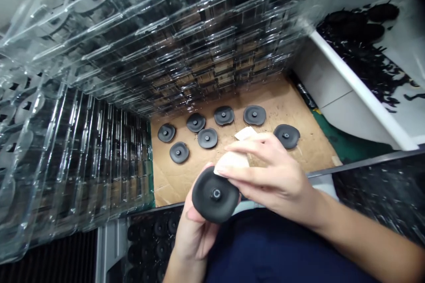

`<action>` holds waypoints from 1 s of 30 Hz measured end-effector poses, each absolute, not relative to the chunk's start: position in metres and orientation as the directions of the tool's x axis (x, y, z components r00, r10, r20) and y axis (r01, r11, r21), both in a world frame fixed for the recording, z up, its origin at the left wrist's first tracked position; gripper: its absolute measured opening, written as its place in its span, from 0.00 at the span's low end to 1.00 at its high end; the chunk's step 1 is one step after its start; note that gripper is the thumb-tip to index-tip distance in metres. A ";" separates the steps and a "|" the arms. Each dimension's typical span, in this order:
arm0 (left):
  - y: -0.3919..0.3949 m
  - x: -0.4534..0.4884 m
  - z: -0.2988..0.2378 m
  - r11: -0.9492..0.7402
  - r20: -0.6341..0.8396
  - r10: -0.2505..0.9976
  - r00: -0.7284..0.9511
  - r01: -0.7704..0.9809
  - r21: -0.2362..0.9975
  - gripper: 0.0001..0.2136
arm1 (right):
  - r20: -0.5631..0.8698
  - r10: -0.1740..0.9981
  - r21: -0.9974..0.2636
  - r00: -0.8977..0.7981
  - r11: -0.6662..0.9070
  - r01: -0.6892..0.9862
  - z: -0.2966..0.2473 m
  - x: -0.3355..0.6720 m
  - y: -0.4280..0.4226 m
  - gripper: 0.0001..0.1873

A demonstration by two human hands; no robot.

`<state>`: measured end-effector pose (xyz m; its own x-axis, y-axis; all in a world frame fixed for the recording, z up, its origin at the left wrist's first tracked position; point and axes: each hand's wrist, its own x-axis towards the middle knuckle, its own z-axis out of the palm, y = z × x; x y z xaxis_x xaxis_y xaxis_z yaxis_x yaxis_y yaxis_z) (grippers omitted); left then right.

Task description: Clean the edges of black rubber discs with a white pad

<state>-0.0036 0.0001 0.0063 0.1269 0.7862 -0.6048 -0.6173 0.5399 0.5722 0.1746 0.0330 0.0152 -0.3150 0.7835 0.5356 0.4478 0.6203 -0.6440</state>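
My left hand (pixel 199 234) grips a black rounded-square disc (pixel 202 192) with a small raised hub at its centre, hub side facing up. Between the fingers of my right hand (pixel 275 172) is a white cloth or tissue (pixel 232 159), pressed against the disc's upper right edge. Several similar black discs lie hub up on the brown cardboard (pixel 169 181) beyond my hands, among them a black disc (pixel 286 136) at the right and another black disc (pixel 179 152) at the left. What the folded cloth covers on the rim is hidden.
Tall stacks of clear plastic trays (pixel 186 35) rise behind the cardboard and on the left. To the right, a white bin (pixel 358 75) stands beside a heap of black pieces (pixel 365 48). Below the table edge, a tray of black discs (pixel 152 243) shows at lower left.
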 end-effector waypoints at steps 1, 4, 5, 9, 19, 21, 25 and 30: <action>0.001 -0.003 0.007 0.530 -0.598 0.793 0.117 -0.617 0.582 0.22 | 0.540 0.788 -0.641 -0.296 0.612 0.463 0.015 0.174 0.031 0.11; 0.002 -0.001 0.010 0.507 -0.584 0.806 0.095 -0.619 0.600 0.20 | 0.496 0.814 -0.688 -0.303 0.581 0.434 0.013 0.175 0.023 0.13; 0.003 0.001 0.010 0.510 -0.588 0.803 0.097 -0.621 0.595 0.20 | 0.486 0.817 -0.701 -0.311 0.577 0.419 0.013 0.176 0.022 0.13; 0.000 0.007 0.007 0.503 -0.582 0.808 0.091 -0.621 0.602 0.30 | 0.499 0.832 -0.672 -0.243 0.549 0.498 0.019 0.180 0.031 0.11; -0.001 0.009 0.008 0.528 -0.619 0.780 0.089 -0.625 0.575 0.29 | 0.552 0.791 -0.691 -0.263 0.610 0.388 0.019 0.156 0.031 0.11; -0.001 0.012 0.010 0.547 -0.629 0.770 0.105 -0.617 0.566 0.33 | 0.565 0.787 -0.692 -0.246 0.615 0.378 0.018 0.156 0.031 0.11; 0.002 0.010 0.009 0.481 -0.618 0.786 0.034 -0.662 0.575 0.27 | 0.432 0.875 -0.818 -0.216 0.482 0.314 0.007 0.166 0.014 0.12; 0.006 0.005 -0.001 0.454 -0.608 0.794 0.026 -0.691 0.562 0.25 | -0.158 0.986 -0.987 0.059 -0.159 0.007 -0.036 0.184 -0.001 0.11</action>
